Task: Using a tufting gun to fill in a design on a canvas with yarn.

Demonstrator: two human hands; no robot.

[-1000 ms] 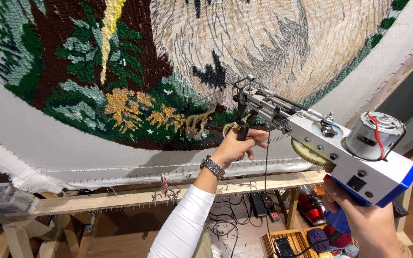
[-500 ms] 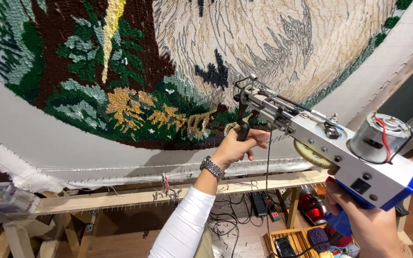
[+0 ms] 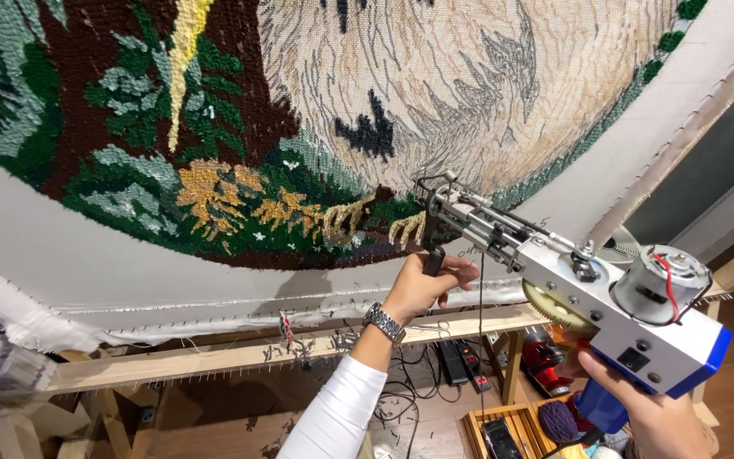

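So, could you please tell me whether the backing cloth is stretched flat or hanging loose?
Stretched flat: the backing cloth lies smooth and is pinned along the wooden frame.

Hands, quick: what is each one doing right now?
Left hand: closed around the black front handle of the tufting gun.
Right hand: closed on the gun's blue rear grip.
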